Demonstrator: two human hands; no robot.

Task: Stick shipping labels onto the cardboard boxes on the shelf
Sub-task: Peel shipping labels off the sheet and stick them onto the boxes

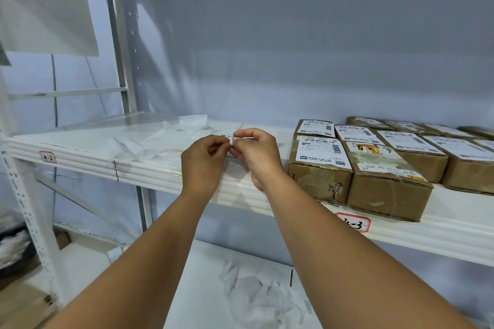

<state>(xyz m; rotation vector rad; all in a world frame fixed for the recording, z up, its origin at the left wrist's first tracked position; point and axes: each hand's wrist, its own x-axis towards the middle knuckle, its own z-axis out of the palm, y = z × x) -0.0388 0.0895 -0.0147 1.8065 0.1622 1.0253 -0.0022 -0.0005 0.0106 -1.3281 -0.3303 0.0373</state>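
Note:
Both hands meet over the white shelf (149,168), left of the boxes. My left hand (204,160) and my right hand (256,149) pinch the top corner of a white shipping label (232,138) between fingertips; most of the sheet is hidden behind the hands. Several brown cardboard boxes (385,181) lie in rows on the shelf to the right, most with a white printed label on top. The nearest box at the front (320,168) carries a label with barcodes.
Peeled white backing papers (165,139) lie crumpled on the shelf's left half. More crumpled paper (256,294) sits on the lower shelf. Red-bordered tags (354,223) mark the shelf edge. A metal upright (120,61) stands at the left.

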